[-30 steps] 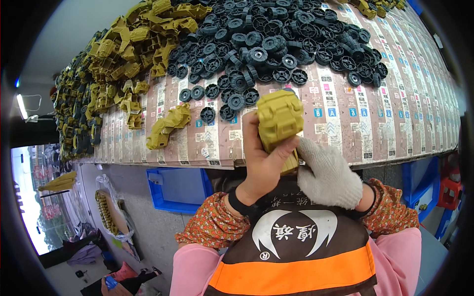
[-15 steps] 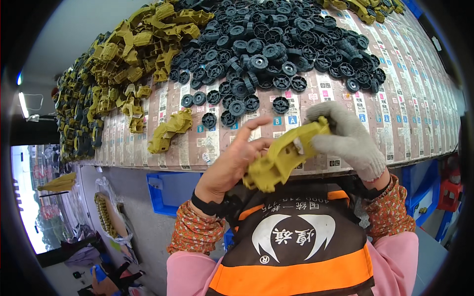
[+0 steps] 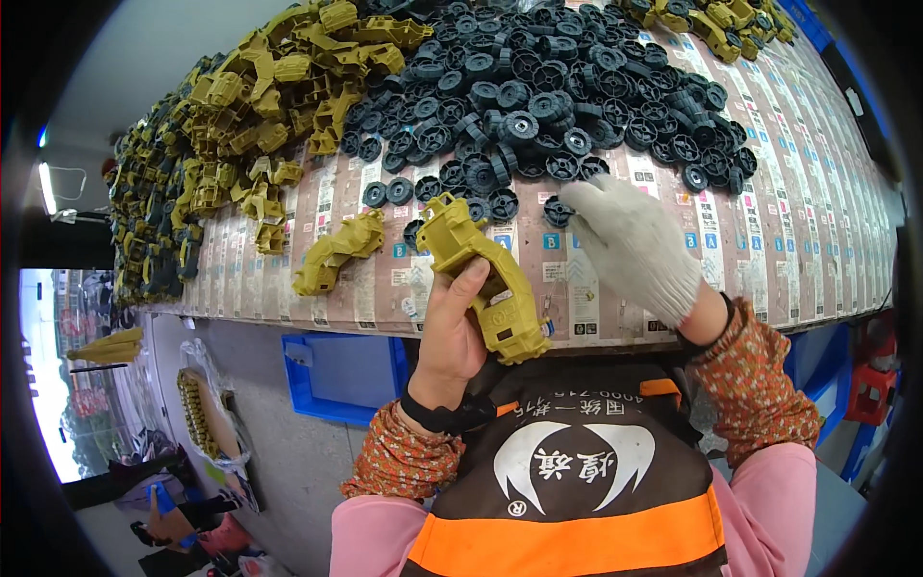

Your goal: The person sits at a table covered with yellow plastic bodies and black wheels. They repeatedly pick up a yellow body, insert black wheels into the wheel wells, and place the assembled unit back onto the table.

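Observation:
My bare left hand point(image 3: 452, 332) is closed round an olive-yellow plastic toy vehicle body point(image 3: 505, 308), which tilts upright above the table's near edge. My right hand point(image 3: 639, 250), in a pale knitted glove, is stretched out over the table with nothing visibly held. Its fingertips are at a single black toy wheel point(image 3: 557, 212) at the front of a wheel heap; whether they touch it is hidden. A second yellow body point(image 3: 338, 252) lies on the table left of my left hand. Behind both hands spreads the large heap of black wheels point(image 3: 538, 101).
More yellow bodies point(image 3: 260, 96) are piled at the back left, beside rows of yellow-and-black assembled pieces point(image 3: 159, 212). Another yellow group point(image 3: 726, 24) sits at the far right. The table point(image 3: 808, 192) has a label-patterned cover. A blue bin point(image 3: 346, 380) stands below its near edge.
The yellow body, earlier between both hands, has turned upright in my left hand. My right hand has let go of it and moved forward to the single wheel.

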A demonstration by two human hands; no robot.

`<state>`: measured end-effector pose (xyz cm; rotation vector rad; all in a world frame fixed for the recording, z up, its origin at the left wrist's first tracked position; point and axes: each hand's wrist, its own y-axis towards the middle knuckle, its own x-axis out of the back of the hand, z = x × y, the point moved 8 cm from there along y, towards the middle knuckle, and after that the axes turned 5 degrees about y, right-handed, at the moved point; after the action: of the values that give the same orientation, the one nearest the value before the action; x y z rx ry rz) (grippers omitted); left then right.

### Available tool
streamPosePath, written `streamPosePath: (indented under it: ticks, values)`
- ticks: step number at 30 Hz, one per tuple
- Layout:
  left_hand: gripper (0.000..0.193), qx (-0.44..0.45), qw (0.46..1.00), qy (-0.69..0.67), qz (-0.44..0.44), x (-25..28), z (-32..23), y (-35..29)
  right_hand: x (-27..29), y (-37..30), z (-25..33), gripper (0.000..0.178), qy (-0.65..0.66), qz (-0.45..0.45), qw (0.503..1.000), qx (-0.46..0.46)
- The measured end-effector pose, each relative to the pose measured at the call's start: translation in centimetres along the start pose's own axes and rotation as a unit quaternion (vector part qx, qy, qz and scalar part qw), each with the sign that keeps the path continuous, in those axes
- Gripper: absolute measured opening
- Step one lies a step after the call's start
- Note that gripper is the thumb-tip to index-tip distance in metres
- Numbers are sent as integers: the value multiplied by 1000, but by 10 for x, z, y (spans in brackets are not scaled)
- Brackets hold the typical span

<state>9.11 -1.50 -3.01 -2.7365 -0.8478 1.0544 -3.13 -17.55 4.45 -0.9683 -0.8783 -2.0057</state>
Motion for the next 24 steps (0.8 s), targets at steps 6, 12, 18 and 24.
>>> streamPosePath:
  ticks: [6,12,18,24]
  values:
    - [41,21,997,67,-8,2,3,-5,-37,24,-3,20,-113,98,988,36]
    - [50,18,997,71,-15,7,14,-3,-27,11,-8,22,15,64,998,7]
    - [62,52,995,85,13,-9,26,-4,-29,-18,-15,29,348,28,921,-171]
    - [77,-17,983,178,41,-23,28,-2,-29,-36,0,37,392,-17,907,-153]
